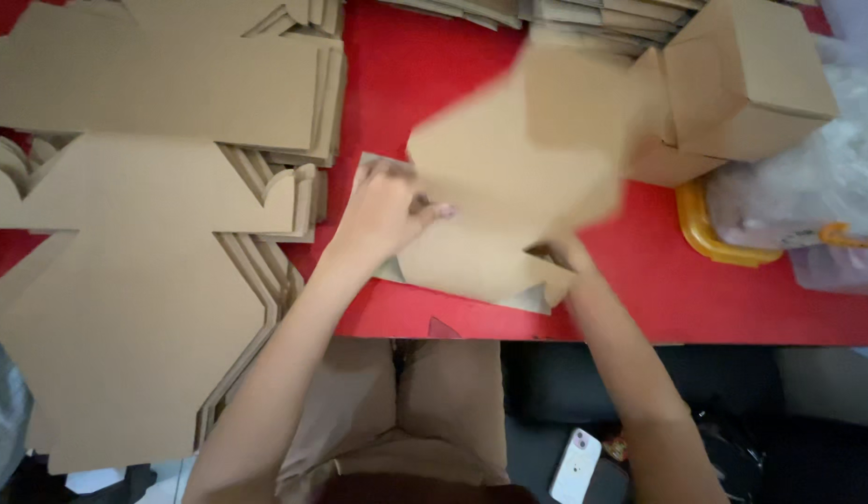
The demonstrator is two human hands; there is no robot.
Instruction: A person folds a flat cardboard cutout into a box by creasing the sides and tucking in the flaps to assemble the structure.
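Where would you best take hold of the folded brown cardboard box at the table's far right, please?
Grip the folded brown cardboard box by its two opposite side walls, coming from above: its flat top faces up, and cardboard sheets crowd its left while a clear plastic bag lies beside it.

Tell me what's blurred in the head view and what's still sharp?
Head view: the cardboard blank between the left hand and right hand is smeared by motion; the flat cardboard stacks, folded box and red table stay sharp; lighting even, no glare.
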